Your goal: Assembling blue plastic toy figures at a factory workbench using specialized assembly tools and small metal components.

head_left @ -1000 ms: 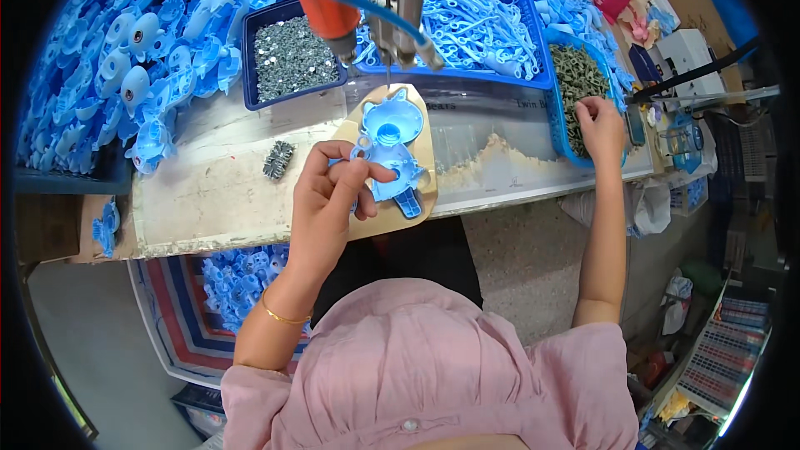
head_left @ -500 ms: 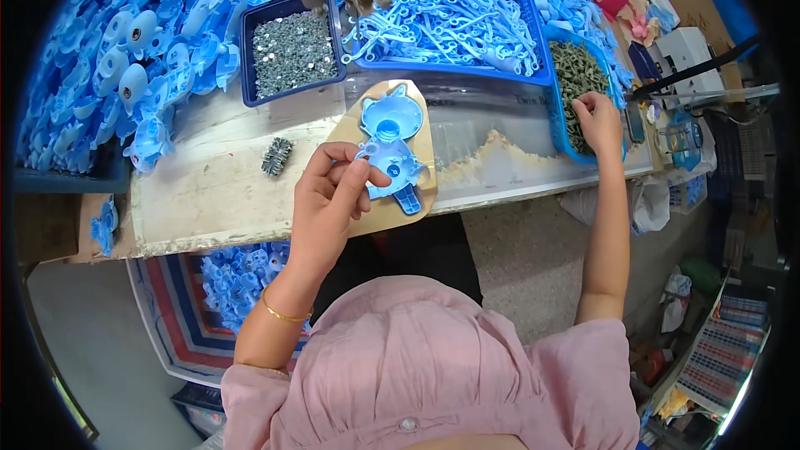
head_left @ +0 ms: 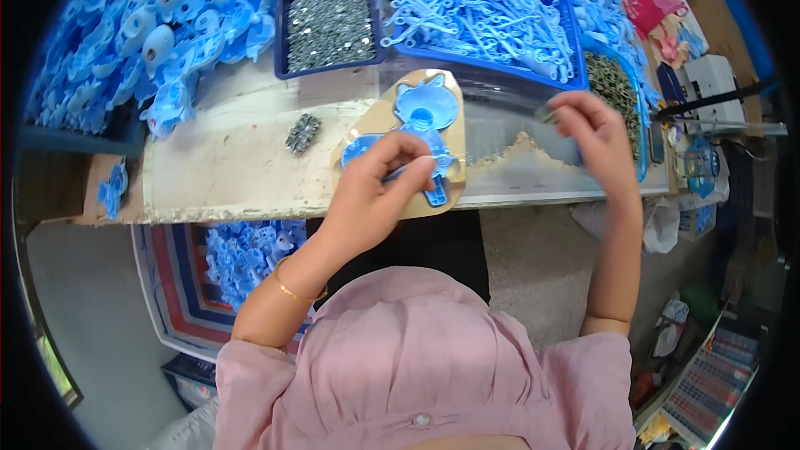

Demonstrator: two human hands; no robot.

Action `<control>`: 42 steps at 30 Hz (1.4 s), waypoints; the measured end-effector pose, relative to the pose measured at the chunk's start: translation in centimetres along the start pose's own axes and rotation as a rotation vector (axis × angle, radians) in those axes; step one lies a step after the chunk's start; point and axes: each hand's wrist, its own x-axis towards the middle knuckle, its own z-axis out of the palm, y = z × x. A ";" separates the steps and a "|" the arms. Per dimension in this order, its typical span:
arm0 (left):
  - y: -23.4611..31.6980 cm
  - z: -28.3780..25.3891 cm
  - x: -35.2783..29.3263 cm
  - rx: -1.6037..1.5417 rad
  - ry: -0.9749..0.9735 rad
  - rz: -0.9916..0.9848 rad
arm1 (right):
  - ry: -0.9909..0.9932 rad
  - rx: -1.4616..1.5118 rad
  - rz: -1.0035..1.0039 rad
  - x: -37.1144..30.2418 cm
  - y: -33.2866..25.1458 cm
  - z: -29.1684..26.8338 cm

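The two hands are held well apart. A slim bluish piece [head_left: 398, 172], mostly hidden by the fingers, is pinched between thumb and fingertips of the left hand [head_left: 371, 192]. By the right hand [head_left: 602, 142], which is blurred, a small grey-green piece [head_left: 546, 115] is gripped at the fingertips; its exact shape cannot be told. Directly under the left hand, a blue molded shell [head_left: 427, 107] is seated on a tan board [head_left: 379, 121], its rounded, eared end pointed away from the wrist and its middle partly covered by the fingers. Just beyond and beside the right hand, a light-blue basket [head_left: 642, 137] is filled with similar grey-green pieces. To the left of the left hand, a clump of metallic pieces [head_left: 303, 132] is placed on the table [head_left: 225, 158]. Beyond both hands, small metallic parts are contained in a dark tray [head_left: 283, 25], and blue ring-ended rods [head_left: 483, 17] are heaped in a blue tray [head_left: 576, 42]. Farther left, blue shells [head_left: 167, 46] are piled.
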 end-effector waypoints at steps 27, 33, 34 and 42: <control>0.2 -0.3 -1.2 0.366 -0.067 -0.009 | -0.547 0.307 0.134 -0.1 -5.5 9.3; -0.6 -1.7 -1.0 0.756 0.077 0.349 | -0.399 0.024 -0.061 -0.5 -4.4 10.8; -0.5 -2.2 -0.9 0.760 0.083 0.344 | -0.407 0.027 -0.063 -0.1 -3.8 10.8; -1.5 -3.9 -0.8 0.989 0.276 0.396 | -0.387 0.097 0.140 1.9 -2.2 12.3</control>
